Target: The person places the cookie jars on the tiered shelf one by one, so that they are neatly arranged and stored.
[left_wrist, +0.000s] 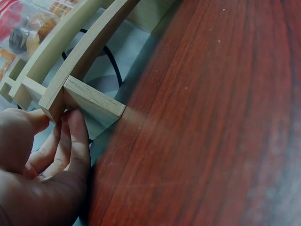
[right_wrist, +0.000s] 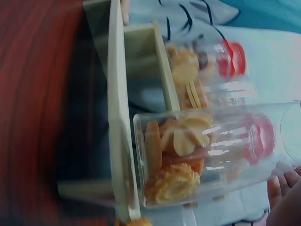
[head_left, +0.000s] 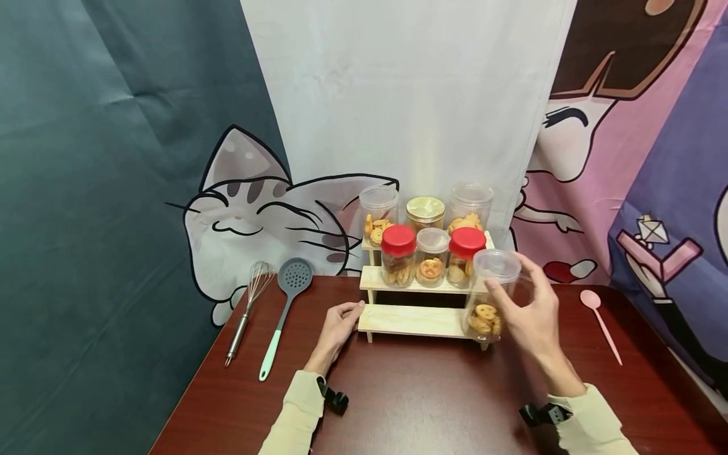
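A three-step wooden rack (head_left: 415,320) stands at the table's far edge. My left hand (head_left: 339,325) pinches the left end of its lowest step between thumb and fingers, seen close in the left wrist view (left_wrist: 59,103). At the other end, my right hand (head_left: 536,319) grips the upper part of a tall clear jar (right_wrist: 221,141), thumb and fingers on opposite sides below the clear lid. Cookies (head_left: 485,321) fill the jar's lower part. Its base is at the right end of the lowest step. Two red-lidded jars (head_left: 398,253) flank a small clear-lidded jar (head_left: 432,259) on the middle step.
On the top step are two clear-lidded jars and a gold-lidded jar (head_left: 425,212). A whisk (head_left: 246,319) and a slotted skimmer (head_left: 282,322) lie to the left, a pink spoon (head_left: 601,325) to the right. A printed cloth (head_left: 421,95) hangs behind the table (head_left: 409,404).
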